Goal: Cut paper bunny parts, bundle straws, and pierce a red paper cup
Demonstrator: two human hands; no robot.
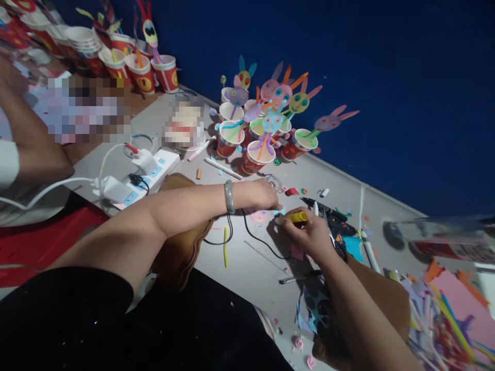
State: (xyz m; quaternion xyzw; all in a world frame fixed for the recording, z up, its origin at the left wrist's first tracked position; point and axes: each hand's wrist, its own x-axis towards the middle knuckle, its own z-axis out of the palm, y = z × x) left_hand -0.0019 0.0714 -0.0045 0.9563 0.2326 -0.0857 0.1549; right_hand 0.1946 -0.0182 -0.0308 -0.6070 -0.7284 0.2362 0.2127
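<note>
My left hand [263, 196] reaches across the table with its fingers mostly curled down. Its fingertips touch a small light blue paper piece [279, 211]; the other fingers are partly hidden. A pink paper face [259, 216] with drawn eyes lies just below this hand. My right hand [312, 234] pinches a short yellow marker [297, 217], held sideways close to the blue paper. Beyond the left hand sits a roll of clear tape [274, 182]. A red cap [291, 191] lies to the right of the roll.
Paper cups [258, 158] with paper animal heads stand at the back. A power strip [154, 178] with plugged chargers lies left; a black cable [255, 238] crosses the table. Pens [328, 210] and craft scraps [444, 319] lie right. Another person's arm [34, 134] is at far left.
</note>
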